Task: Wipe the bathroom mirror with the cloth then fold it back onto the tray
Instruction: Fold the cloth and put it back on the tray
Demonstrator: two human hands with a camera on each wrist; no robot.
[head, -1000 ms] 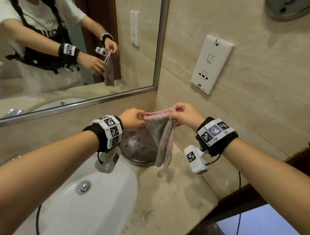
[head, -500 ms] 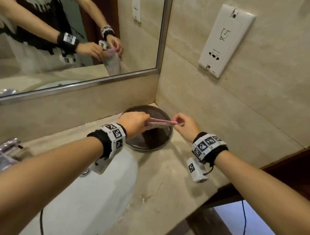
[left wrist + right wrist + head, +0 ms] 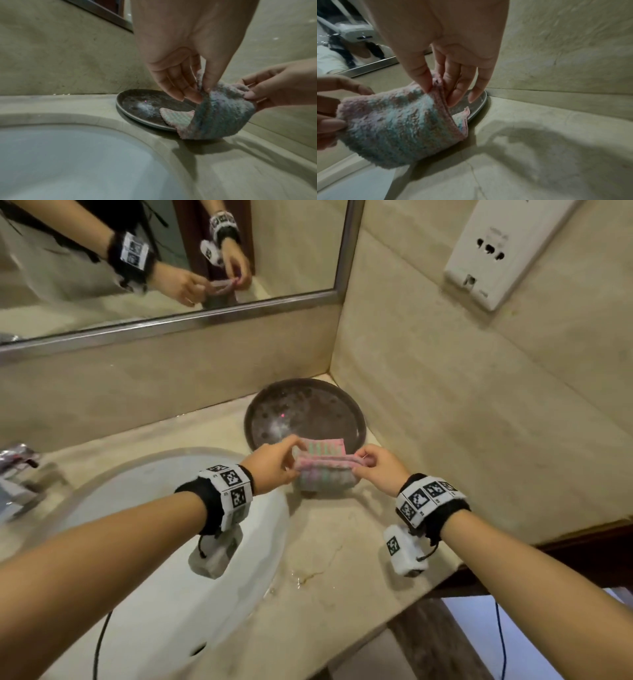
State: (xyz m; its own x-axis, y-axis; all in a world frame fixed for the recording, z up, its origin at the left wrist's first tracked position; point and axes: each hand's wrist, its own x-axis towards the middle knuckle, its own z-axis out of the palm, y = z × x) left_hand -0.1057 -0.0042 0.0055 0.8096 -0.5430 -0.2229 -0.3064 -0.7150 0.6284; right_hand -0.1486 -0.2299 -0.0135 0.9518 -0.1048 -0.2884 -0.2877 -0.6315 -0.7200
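- Head: folded cloth (image 3: 325, 462) lies long axis left-right across the tray (image 3: 305, 409) near rim and tabletop (image 3: 329, 542).
- Left wrist: left hand (image 3: 185, 65) grip pinches its left end.
- Right wrist: right hand (image 3: 447, 56) grip pinches the right end.

Both forearms reach forward, wrists banded. The left hand (image 3: 274, 463) and right hand (image 3: 378, 470) face each other, each grip a thumb-and-fingertip pinch, remaining fingers (image 3: 476, 86) extended loosely beyond it.
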